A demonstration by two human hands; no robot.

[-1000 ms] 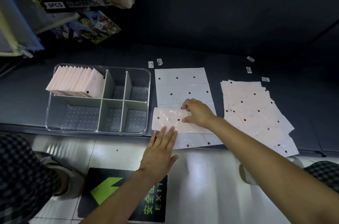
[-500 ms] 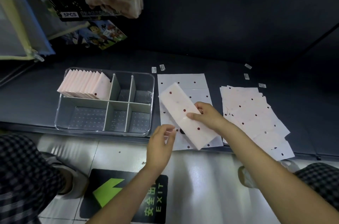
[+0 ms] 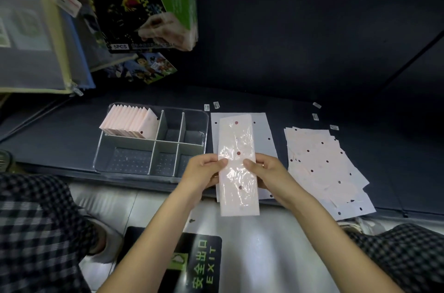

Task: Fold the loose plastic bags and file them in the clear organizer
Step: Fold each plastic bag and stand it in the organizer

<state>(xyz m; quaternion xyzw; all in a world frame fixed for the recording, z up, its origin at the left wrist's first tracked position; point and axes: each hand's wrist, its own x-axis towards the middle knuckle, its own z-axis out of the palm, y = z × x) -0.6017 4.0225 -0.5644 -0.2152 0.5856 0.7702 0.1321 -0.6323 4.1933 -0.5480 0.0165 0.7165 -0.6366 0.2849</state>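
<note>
Your left hand (image 3: 204, 172) and right hand (image 3: 266, 172) each pinch a long edge of the folded bag (image 3: 237, 168) at centre frame, thumbs on top, fingers curled behind it. The strip's long axis runs from low centre straight up the frame, its far end over the flat bag (image 3: 264, 134) lying on the dark shelf (image 3: 60, 139). Left of it sits the clear organizer (image 3: 101, 160), with folded bags (image 3: 127, 122) filed in its upper-left compartment. At right lies the loose pile (image 3: 324, 163).
</note>
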